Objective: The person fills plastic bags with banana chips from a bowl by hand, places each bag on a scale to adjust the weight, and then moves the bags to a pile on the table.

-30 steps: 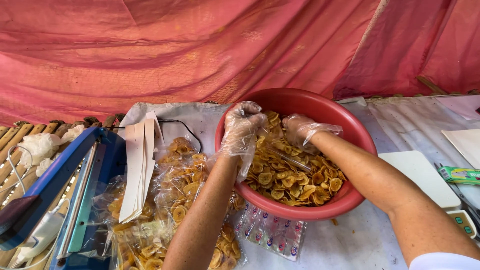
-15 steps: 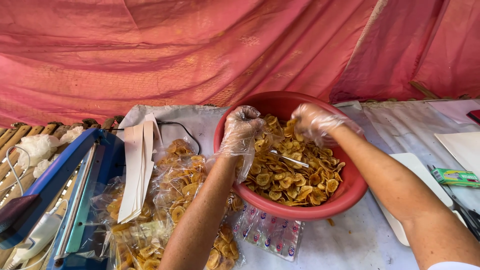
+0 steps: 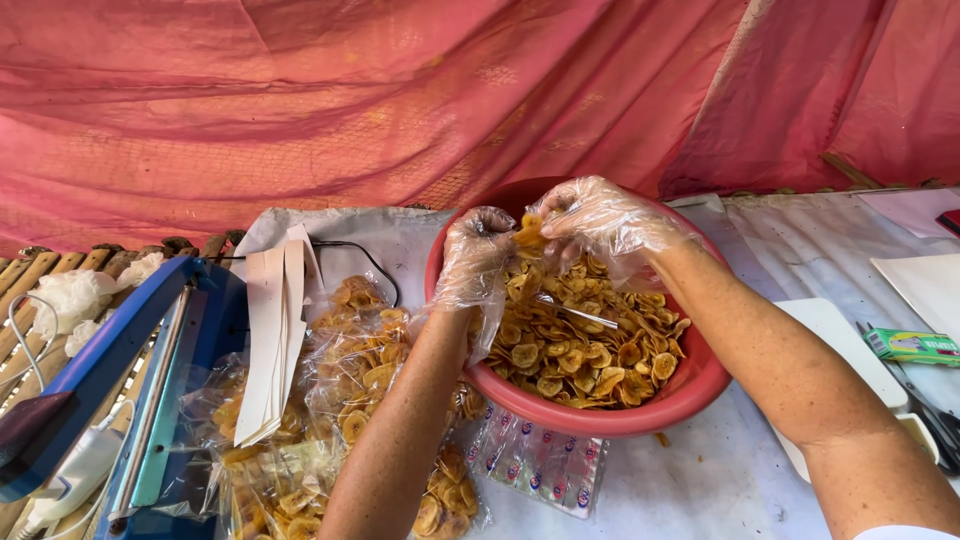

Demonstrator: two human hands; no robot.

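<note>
Both gloved hands are closed: left hand (image 3: 478,250) apparently holds a clear bag, right hand (image 3: 598,222) feeds pinched chips (image 3: 528,234) in; mouth is best kept open over bowl (image 3: 560,412) beneath.

blue heat sealer (image 3: 130,380) — left | filled chip bags (image 3: 350,370) | paper strips (image 3: 275,340) | green box (image 3: 912,346) — right

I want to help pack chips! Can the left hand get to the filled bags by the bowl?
Probably yes. The left hand is over the red bowl, and the filled bags lie just beside it with nothing between.
</note>
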